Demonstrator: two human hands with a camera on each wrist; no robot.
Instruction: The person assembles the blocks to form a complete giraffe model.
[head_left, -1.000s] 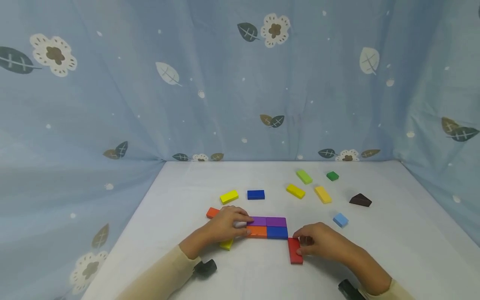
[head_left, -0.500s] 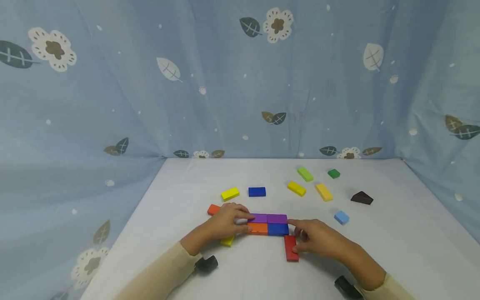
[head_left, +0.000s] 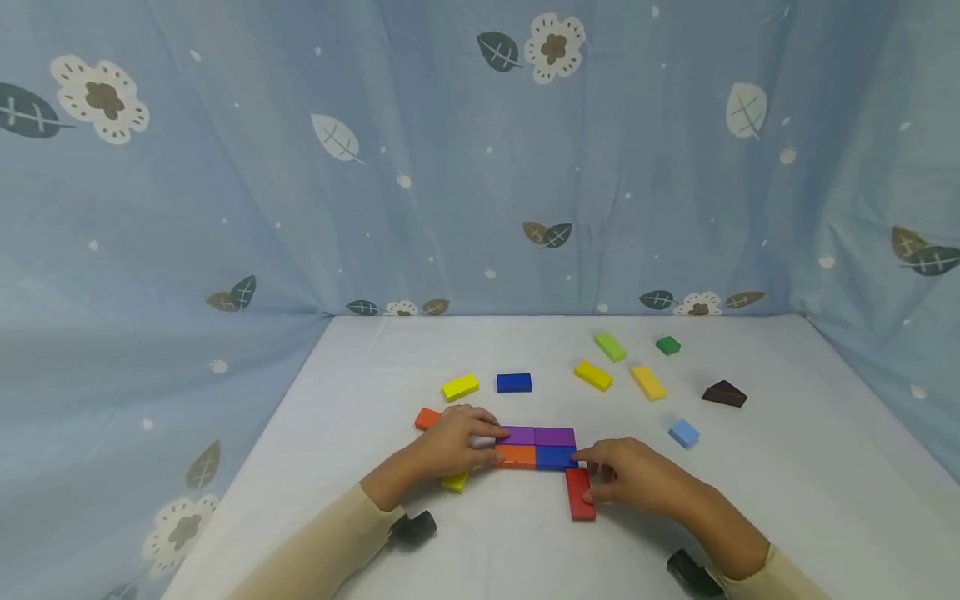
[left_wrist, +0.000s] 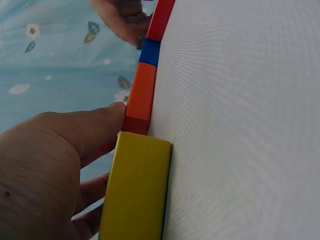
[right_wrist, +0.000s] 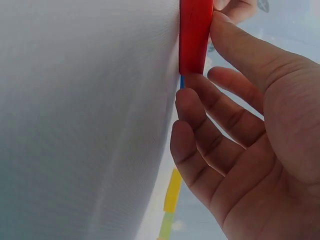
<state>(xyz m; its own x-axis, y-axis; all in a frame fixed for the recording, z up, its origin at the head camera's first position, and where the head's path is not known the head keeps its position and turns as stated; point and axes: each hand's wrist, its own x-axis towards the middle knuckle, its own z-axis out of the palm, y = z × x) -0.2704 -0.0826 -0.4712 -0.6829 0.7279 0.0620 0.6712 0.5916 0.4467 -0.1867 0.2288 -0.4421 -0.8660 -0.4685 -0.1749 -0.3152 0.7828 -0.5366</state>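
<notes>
Wood seemed likely for the red block, so it was probably light, stiff and slightly slick, best held by its long sides. Bright and smooth, it lay on the desk pointing nearward, just near of the blue block's right end. The right hand's thumb touched its right side, the other fingers loosely bent, not closed round it. The left hand's parted thumb and index finger touched the orange block and left purple block, gripping neither.
</notes>
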